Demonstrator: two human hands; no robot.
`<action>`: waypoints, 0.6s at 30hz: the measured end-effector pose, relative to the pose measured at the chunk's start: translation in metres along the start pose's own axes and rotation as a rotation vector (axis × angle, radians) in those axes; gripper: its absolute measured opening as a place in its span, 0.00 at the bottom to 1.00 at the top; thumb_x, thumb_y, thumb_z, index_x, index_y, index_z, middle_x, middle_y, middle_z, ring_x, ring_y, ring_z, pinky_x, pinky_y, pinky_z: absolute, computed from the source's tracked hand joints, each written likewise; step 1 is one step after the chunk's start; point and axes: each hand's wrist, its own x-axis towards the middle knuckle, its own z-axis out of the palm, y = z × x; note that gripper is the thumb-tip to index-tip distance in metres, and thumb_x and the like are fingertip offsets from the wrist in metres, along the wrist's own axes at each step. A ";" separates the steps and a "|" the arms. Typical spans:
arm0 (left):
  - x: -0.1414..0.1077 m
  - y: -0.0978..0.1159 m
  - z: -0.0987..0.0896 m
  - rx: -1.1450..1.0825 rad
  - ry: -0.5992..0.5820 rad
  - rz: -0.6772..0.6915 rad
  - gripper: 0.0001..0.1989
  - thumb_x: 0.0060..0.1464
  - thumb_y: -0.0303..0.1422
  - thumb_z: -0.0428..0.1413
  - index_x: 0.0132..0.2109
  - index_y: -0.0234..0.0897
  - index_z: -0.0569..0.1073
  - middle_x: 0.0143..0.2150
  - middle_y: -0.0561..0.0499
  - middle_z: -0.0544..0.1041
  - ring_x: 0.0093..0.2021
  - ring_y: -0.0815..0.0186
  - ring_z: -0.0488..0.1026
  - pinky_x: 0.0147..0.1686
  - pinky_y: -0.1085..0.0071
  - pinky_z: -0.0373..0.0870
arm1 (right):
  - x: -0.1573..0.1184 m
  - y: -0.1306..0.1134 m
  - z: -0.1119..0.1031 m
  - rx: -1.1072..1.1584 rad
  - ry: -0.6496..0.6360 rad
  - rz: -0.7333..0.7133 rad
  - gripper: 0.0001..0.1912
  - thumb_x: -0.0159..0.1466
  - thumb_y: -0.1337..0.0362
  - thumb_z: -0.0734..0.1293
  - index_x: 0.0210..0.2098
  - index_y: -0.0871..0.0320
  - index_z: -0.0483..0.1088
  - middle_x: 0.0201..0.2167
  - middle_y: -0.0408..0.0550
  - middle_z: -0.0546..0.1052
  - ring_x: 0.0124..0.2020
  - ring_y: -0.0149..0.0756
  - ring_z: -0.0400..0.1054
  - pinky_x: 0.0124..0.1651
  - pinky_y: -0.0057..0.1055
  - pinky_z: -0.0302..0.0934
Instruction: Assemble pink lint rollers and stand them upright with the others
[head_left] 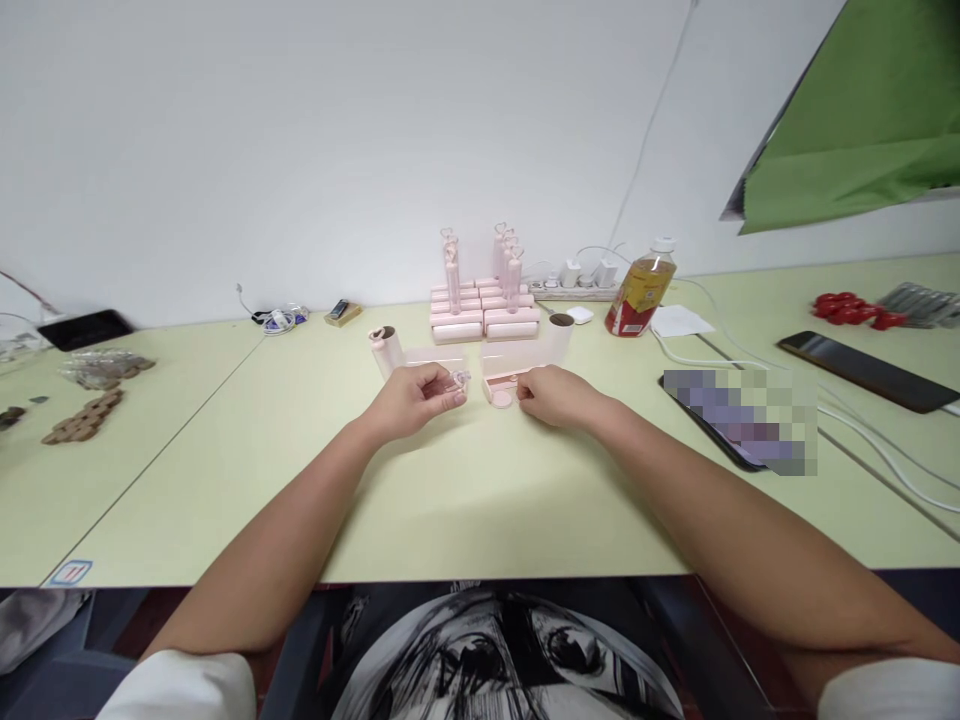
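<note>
My left hand (421,398) pinches a small clear-and-pink piece (460,379) between thumb and fingertips. Just right of it, a shallow pink case (495,382) lies at the curled fingers of my right hand (553,396), which cover its right end. A pale pink round disc (501,399) shows at the case's front edge. Behind my hands stand a roll with a dark core (384,345) on the left and another roll (559,335) on the right, with pale sheet running from each. My fingers hide parts of the small things.
Stacked pink cases (457,328) with upright heart-topped tubes (453,280) stand near the wall. To the right are a drink bottle (642,290), a power strip (577,292), a phone (720,425), a dark phone (866,370) and white cables. Brown pieces (84,418) lie far left.
</note>
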 end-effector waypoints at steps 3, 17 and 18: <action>-0.001 0.000 0.000 -0.008 -0.001 -0.002 0.19 0.53 0.47 0.60 0.30 0.35 0.68 0.23 0.57 0.62 0.24 0.73 0.56 0.24 0.76 0.56 | 0.003 0.001 0.002 -0.024 0.020 -0.004 0.06 0.59 0.70 0.64 0.27 0.58 0.72 0.29 0.51 0.77 0.29 0.37 0.67 0.28 0.31 0.47; 0.000 0.000 0.001 -0.001 0.008 0.018 0.19 0.53 0.47 0.60 0.29 0.35 0.68 0.24 0.56 0.62 0.25 0.73 0.57 0.24 0.76 0.56 | 0.007 0.004 -0.003 0.025 0.216 0.096 0.07 0.59 0.68 0.63 0.33 0.56 0.75 0.35 0.51 0.78 0.35 0.40 0.68 0.30 0.31 0.50; 0.000 0.000 0.001 -0.004 0.006 0.018 0.19 0.53 0.47 0.60 0.30 0.35 0.68 0.24 0.56 0.62 0.25 0.73 0.57 0.24 0.76 0.56 | 0.008 0.007 -0.004 0.027 0.260 0.085 0.09 0.59 0.68 0.64 0.36 0.57 0.75 0.38 0.51 0.79 0.37 0.41 0.69 0.31 0.31 0.51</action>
